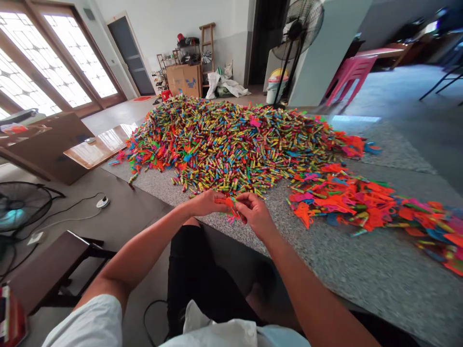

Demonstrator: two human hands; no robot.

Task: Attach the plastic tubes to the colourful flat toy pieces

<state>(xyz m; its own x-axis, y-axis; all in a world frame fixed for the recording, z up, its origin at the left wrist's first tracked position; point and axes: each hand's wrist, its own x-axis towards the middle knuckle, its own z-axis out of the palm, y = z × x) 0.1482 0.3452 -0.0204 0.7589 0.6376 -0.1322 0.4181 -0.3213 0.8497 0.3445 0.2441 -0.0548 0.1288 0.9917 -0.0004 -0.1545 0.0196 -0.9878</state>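
My left hand (209, 203) is closed around a small orange plastic piece (229, 203), held above the near edge of the big pile. Right beside it, my right hand (253, 211) pinches at the same spot, thumb against fingers. A greenish bit shows at its fingertips, too small to name. Just beyond both hands lies a wide heap of small tubes (231, 149) with yellow, red, blue and green parts. To the right spreads a looser heap of flat plastic pieces (347, 197), mostly orange, with some pink and blue, and a few tubes among them.
The heaps lie on a grey speckled mat (318, 250). At left are a low dark stool (50, 265), a floor fan (21, 207) and a power strip (103, 202) with cords. A standing fan (296, 31), bucket (277, 86) and pink stools (352, 74) stand behind.
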